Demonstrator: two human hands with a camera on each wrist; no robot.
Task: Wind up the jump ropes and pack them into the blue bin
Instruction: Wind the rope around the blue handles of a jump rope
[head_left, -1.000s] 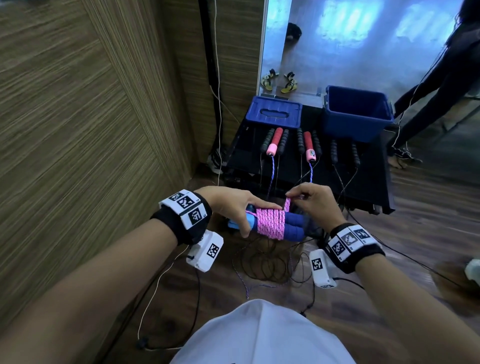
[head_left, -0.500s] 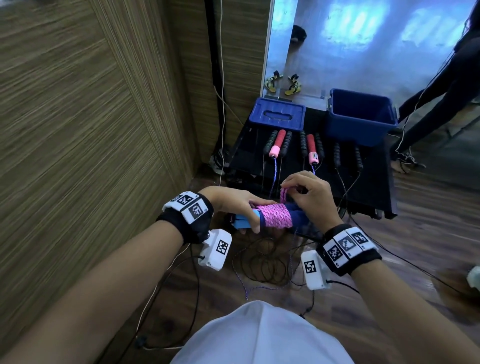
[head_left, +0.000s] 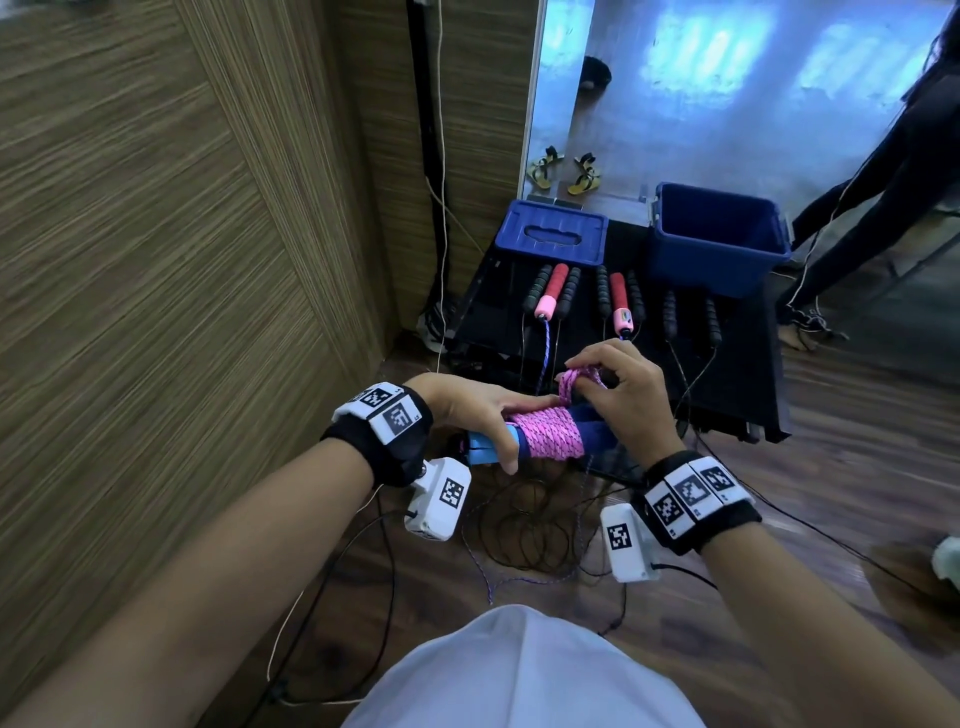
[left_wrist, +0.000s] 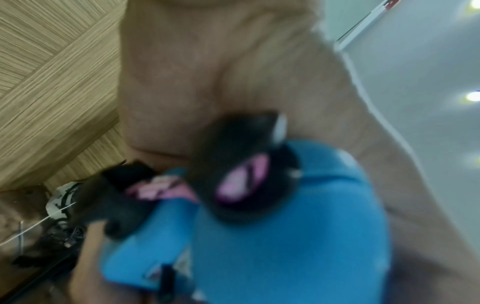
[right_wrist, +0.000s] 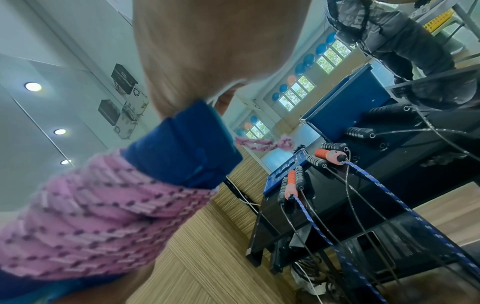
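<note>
Wood-grain wall panels (head_left: 156, 260) fill the left side of the head view, and a dark wooden floor (head_left: 857, 441) runs under a low black table (head_left: 748, 374) set against a mirrored wall. At the left of the table's far edge a blue lid (head_left: 551, 234) is laid flat, off its box, probably so the bin stays open for packing. In front of it several unwound jump ropes (head_left: 551, 291) are lined up by their handles, cords trailing off the near edge to the floor, seemingly kept ready to be taken one at a time. At the right, the blue bin (head_left: 719, 236) is stood open; nothing can be seen inside it.

Nearer, the left hand (head_left: 478, 410) is wrapped round the light-blue ends of a pair of handles (head_left: 488, 447), held level and together so they serve as a spool. The same grip is seen, blurred, in the left wrist view. The pink rope (head_left: 553, 434) is wound in tight turns round the middle of the handles. To the right, the right hand (head_left: 623, 384) is curled, and the last loop of the pink cord is pinched between its fingertips just above the bundle, likely to be tucked or tied off. The bundle is held in the air, near the table's front edge and well apart from the bin.
</note>
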